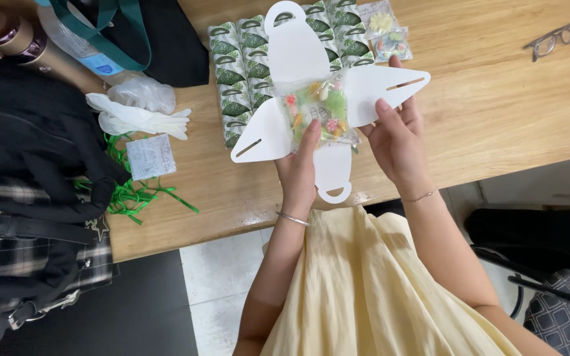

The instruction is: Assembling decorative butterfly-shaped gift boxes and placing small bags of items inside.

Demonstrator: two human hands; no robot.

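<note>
I held the flat white box blank above the worktop, my left hand pinching its near flap, fingers closed, thumb pressing the clear candy packet at its centre. My right hand gripped the right flap. The flaps seemingly needed folding up next. Green leaf-print blanks lay beneath; two small clear packets sat beyond.

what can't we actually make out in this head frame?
- Clear candy bag: pieces too small to identify.
- White box blank: underside hidden; left hand and right hand cover its middle.
- Green-leaf flat boxes: count hidden by the blank.
- Bottle: cut by the top-left edge.
</note>
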